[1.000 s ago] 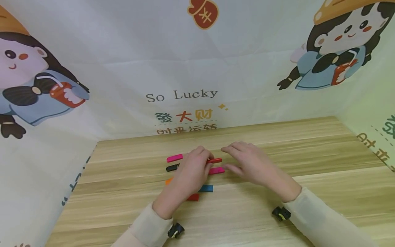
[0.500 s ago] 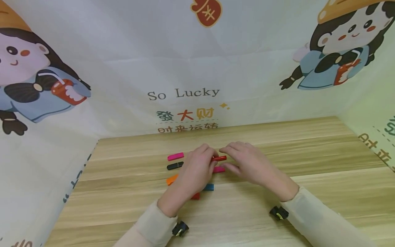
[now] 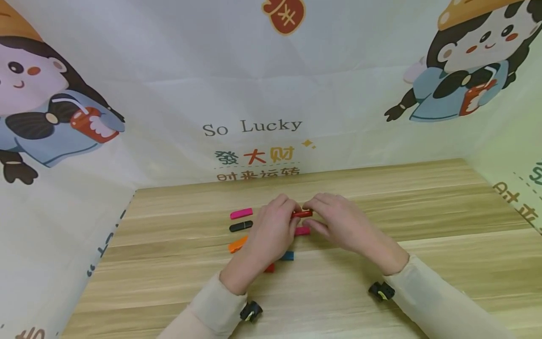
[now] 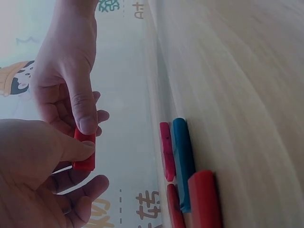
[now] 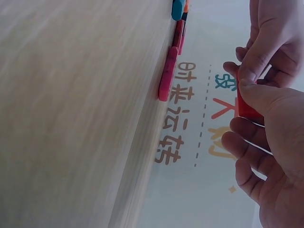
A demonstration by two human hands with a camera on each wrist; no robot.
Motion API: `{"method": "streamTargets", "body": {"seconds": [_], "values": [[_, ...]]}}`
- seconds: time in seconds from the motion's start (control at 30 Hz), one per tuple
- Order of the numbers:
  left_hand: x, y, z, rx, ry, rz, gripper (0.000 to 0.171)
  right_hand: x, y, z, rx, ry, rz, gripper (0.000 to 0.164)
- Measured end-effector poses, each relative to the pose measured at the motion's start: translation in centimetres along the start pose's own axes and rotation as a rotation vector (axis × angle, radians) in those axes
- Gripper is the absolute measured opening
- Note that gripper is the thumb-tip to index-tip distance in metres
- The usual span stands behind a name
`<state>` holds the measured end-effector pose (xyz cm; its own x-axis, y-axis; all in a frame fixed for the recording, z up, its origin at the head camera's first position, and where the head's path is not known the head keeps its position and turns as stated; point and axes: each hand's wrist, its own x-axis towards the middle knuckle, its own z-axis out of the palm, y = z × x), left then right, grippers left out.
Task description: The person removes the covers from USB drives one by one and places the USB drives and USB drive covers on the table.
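Observation:
Above the table, my left hand (image 3: pixel 271 230) and right hand (image 3: pixel 343 223) meet at a red marker (image 3: pixel 302 213). Both thumbs press on its body in the left wrist view, where the red marker (image 4: pixel 84 164) is partly hidden by them. The right wrist view shows the same red marker (image 5: pixel 248 109) pinched between both hands. Beneath and beside the left hand lie a pink marker (image 3: pixel 302 230), a blue marker (image 3: pixel 288 255) and another red marker (image 3: pixel 269 268), partly covered by that hand.
Left of the hands lie another pink marker (image 3: pixel 241 213), a black marker (image 3: pixel 241 226) and an orange marker (image 3: pixel 238 244) on the wooden table (image 3: pixel 381 188). A printed white cloth (image 3: pixel 169 94) stands behind the table and along its sides.
My left hand has moved slightly right with the red marker, bringing it to the right hand. The right hand's fingers have closed in on the marker's free end.

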<state>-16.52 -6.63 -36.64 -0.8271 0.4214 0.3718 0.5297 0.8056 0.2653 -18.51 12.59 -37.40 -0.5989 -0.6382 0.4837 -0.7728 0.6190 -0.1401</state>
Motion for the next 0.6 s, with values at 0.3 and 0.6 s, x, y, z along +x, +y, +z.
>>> {"method": "streamTargets", "body": {"seconds": [0.3, 0.6], "values": [[0.03, 0.09, 0.08, -0.019, 0.017, -0.026, 0.006, 0.08, -0.12, 0.10, 0.048, 0.028, 0.009, 0.025], [-0.23, 0.27, 0.14, -0.082, -0.021, -0.061, 0.008, -0.06, -0.12, 0.35, 0.052, 0.050, 0.002, 0.016]]}}
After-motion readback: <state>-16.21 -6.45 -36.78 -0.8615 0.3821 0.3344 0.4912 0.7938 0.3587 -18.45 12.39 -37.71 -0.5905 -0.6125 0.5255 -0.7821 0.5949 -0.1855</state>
